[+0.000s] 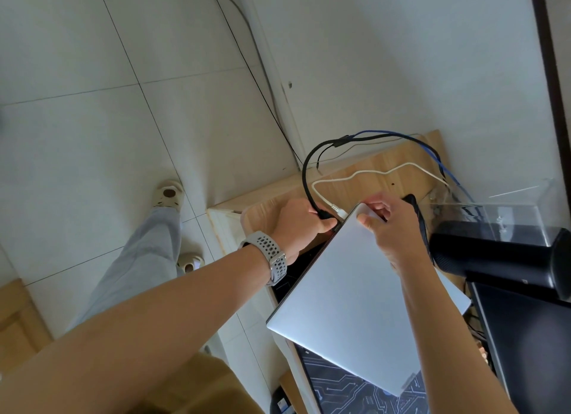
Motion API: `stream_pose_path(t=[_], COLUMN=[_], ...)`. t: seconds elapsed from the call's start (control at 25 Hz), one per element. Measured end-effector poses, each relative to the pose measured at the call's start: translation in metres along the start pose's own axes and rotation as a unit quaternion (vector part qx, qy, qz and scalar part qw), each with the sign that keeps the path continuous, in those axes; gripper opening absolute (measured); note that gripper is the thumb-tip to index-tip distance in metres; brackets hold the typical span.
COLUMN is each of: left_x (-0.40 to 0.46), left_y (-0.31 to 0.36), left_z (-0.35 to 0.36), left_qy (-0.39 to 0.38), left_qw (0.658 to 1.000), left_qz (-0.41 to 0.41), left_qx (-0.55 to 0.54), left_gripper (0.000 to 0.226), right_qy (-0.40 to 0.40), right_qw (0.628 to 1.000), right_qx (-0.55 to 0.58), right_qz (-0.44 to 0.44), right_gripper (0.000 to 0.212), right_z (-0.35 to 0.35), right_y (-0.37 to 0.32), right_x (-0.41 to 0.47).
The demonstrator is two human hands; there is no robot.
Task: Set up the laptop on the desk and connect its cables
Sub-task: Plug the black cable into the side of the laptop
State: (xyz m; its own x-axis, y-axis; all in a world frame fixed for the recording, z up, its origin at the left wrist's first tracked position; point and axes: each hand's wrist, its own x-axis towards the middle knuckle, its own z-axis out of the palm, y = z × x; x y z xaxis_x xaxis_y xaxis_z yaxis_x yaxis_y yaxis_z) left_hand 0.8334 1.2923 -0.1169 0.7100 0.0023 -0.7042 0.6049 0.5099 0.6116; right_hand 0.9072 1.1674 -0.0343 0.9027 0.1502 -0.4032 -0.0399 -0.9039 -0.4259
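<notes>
A closed silver laptop (349, 293) lies on the wooden desk (370, 172), partly over a dark patterned mat (349, 392). My left hand (301, 225), with a grey watch on its wrist, grips the plug end of a thick black cable (306, 178) at the laptop's far left edge. A white cable (364, 174) ends in a plug right beside it, against the same edge. My right hand (392, 225) presses on the laptop's far corner, thumb on the lid. The ports themselves are hidden by my fingers.
A black cylindrical device (494, 249) and a clear plastic box (500, 209) sit at the right. A dark monitor (531, 345) fills the lower right. Blue and thin black cables (432, 150) trail over the desk's far end. White tiled floor and my legs lie left.
</notes>
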Motion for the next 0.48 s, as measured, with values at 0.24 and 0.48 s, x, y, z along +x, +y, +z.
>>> stream_pose_path(t=[0.24,0.48], left_x=[-0.002,-0.003], left_y=[0.014,0.025], left_z=[-0.019,-0.026], left_qy=[-0.094,-0.111], left_qw=[0.992,0.985], left_qz=[0.028,0.024], left_qx=[0.085,0.127], left_gripper=[0.019,0.039], right_qy=[-0.029,-0.011], right_qw=[0.999,1.0], right_qx=[-0.01,0.0], right_qz=[-0.019,-0.02], right_gripper=[0.017,0.017], right_z=[-0.008,-0.006], right_y=[0.0,0.001], right_x=[0.0,-0.001])
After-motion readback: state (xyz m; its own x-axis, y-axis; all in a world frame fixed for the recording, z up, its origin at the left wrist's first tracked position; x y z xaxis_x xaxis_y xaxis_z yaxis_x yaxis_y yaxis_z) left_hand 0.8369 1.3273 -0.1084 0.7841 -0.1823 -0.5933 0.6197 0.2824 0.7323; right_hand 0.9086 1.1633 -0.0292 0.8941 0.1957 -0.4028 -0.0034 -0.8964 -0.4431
